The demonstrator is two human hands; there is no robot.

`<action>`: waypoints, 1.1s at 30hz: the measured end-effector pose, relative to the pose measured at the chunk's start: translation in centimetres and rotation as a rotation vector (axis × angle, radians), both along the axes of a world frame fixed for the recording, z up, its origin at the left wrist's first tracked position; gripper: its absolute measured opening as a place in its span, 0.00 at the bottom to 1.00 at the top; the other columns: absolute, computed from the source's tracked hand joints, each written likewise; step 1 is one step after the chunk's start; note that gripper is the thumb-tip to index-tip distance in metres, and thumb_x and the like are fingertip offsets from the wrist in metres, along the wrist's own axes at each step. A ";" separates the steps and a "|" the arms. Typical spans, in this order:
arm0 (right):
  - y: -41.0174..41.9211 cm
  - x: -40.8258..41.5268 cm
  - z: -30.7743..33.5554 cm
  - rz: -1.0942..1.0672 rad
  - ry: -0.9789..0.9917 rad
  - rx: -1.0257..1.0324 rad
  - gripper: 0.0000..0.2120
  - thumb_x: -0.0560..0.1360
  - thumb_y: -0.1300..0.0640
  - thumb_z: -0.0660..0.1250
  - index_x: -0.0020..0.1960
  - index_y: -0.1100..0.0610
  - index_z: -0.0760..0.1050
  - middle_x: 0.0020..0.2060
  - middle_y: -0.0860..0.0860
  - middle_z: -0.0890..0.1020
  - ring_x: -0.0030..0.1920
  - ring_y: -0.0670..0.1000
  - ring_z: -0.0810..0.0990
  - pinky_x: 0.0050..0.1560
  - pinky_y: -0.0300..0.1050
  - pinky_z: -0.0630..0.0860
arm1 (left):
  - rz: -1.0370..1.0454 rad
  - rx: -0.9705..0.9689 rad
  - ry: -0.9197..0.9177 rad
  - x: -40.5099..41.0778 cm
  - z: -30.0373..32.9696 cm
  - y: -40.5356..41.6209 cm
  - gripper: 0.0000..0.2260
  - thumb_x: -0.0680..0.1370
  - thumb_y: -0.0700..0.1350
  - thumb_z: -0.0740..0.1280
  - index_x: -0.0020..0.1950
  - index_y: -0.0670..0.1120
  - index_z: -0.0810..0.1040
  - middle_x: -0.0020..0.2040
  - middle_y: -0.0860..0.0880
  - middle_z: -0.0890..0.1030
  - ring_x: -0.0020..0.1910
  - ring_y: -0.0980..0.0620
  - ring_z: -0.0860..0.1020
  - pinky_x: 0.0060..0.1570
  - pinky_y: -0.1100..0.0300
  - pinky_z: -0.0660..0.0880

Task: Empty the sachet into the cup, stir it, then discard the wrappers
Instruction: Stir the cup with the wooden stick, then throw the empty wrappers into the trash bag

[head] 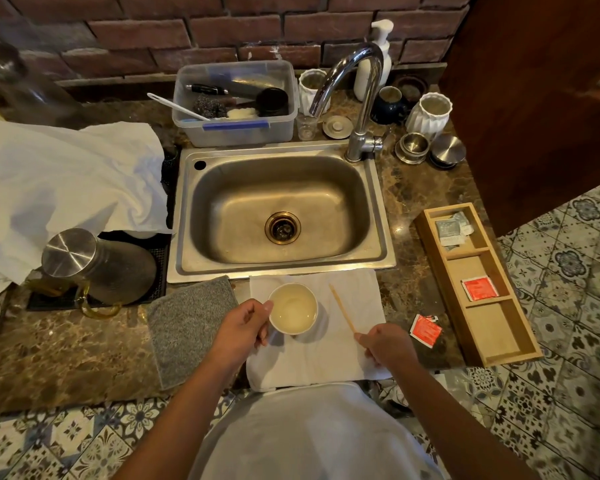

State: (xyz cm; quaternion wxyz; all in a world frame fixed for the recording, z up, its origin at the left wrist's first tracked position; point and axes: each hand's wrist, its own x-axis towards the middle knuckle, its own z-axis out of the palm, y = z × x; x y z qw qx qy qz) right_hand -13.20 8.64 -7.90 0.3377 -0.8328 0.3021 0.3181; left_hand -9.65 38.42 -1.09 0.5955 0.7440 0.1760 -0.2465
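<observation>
Left hand gripping cup at lower centre; right hand pinching stirrer. Torn red sachet lower right on desk. Risk: careless stirring tipping liquid onto white cloth.

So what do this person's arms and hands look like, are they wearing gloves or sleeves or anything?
No gloves: the left hand and right hand are both bare. The forearms are bare too, with no sleeves, watch, rings or bracelets that I can see. The only clothing in view is a plain light grey-white top over the torso.
</observation>
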 end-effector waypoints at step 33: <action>-9.9 -6.4 1.7 -0.146 -0.354 -0.193 0.17 0.79 0.46 0.66 0.66 0.48 0.70 0.38 0.49 0.84 0.41 0.57 0.84 0.41 0.51 0.79 | -0.816 0.506 -0.582 2.8 1.8 -23.2 0.07 0.81 0.48 0.66 0.53 0.51 0.84 0.51 0.51 0.81 0.49 0.52 0.80 0.47 0.56 0.75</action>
